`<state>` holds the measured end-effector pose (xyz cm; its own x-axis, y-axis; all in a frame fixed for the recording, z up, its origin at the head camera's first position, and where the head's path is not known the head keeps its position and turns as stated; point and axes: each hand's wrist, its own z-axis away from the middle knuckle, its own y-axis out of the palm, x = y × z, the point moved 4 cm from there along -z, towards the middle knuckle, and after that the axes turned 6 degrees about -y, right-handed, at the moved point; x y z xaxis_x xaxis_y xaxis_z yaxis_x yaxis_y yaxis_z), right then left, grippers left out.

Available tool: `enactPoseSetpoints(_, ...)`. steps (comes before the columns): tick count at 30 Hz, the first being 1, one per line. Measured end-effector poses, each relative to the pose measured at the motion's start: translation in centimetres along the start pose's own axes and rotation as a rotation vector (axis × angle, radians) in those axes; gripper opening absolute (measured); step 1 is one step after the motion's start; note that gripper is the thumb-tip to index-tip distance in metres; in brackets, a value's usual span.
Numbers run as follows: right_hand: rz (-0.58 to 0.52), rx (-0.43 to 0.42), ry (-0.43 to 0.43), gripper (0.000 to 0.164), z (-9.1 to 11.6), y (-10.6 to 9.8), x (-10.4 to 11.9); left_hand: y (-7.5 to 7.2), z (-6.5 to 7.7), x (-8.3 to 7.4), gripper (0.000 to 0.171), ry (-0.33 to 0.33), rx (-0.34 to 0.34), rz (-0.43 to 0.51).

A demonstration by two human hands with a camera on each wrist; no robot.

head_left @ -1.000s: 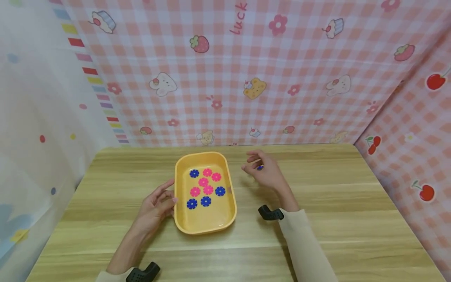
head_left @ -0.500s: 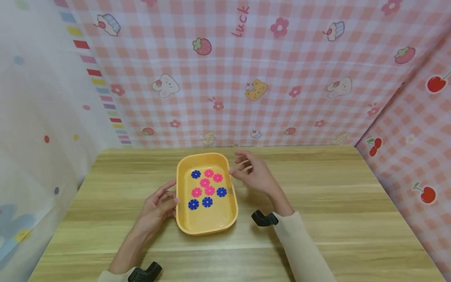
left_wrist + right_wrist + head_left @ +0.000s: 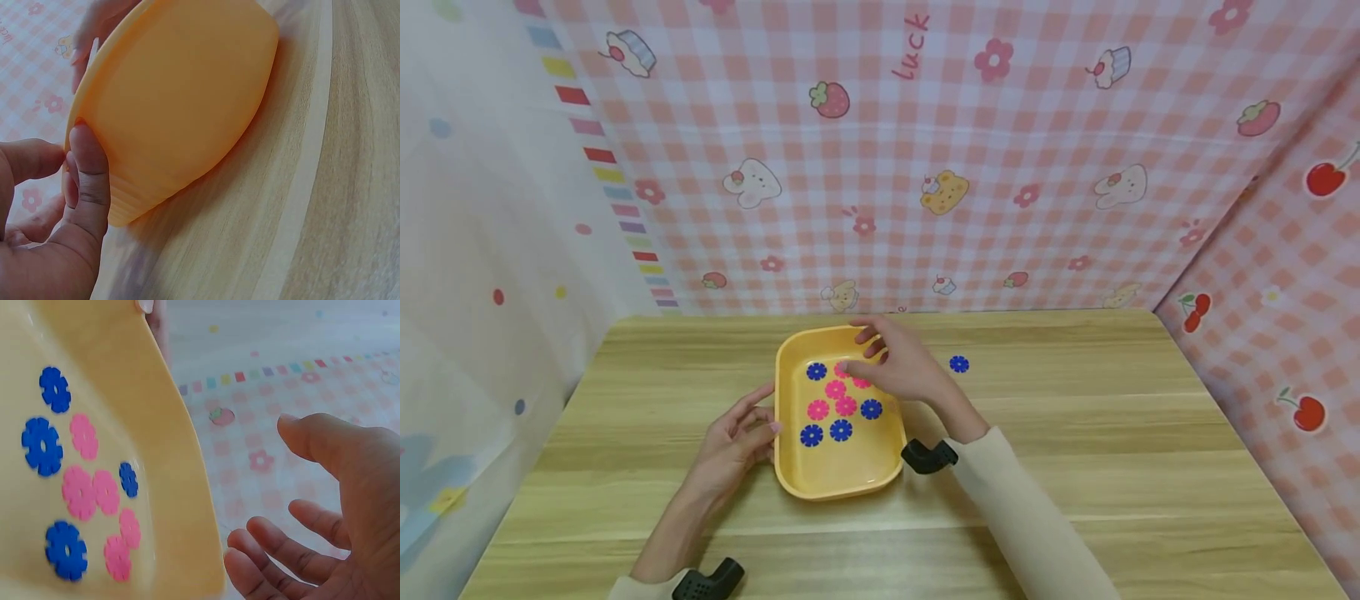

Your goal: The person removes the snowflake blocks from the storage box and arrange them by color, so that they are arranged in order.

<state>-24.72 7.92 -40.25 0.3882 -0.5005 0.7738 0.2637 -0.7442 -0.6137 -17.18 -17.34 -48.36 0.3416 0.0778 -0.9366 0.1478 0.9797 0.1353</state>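
Left hand (image 3: 730, 442) pinches tray (image 3: 838, 479) at left; right hand (image 3: 898, 365), empty, relaxed, is above it. Low sweep could scatter discs (image 3: 836, 431).

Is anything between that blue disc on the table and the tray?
Yes: in the head view, the right grip covers the way from the blue disc to the yellow tray, hanging over its right side. I can't see underneath.

The right hand (image 3: 898, 362) covers the yellow tray's (image 3: 842, 477) far right rim and parts of two pink snowflake discs (image 3: 861, 382). Both beige sleeves (image 3: 1030, 517) run off the head view's near edge. From the left wrist, the tray's wall hides its contents; the right wrist view crops the tray and softly blurs the blue snowflake discs (image 3: 65, 550).
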Motion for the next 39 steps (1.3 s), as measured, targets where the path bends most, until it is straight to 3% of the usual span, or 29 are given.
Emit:
enactPoseSetpoints(7, 0.0, 0.066, 0.067, 0.069, -1.4, 1.5, 0.8, 0.0, 0.0, 0.0, 0.066, 0.002, 0.001, 0.003)
enactPoseSetpoints(17, 0.011, 0.176, 0.201, 0.072, -3.3, 3.9, -0.2, -0.1, 0.1, -0.2, 0.065, 0.002, 0.004, -0.001)
enactPoseSetpoints(33, 0.012, 0.196, 0.312, 0.055, -5.3, 6.3, -1.8, -0.1, 0.1, -0.2, 0.067, 0.001, 0.015, -0.002)
enactPoseSetpoints(39, 0.026, 0.148, 0.312, 0.044, -5.4, 7.2, -2.2, 0.0, 0.1, -0.1, 0.067, 0.008, 0.024, 0.01)
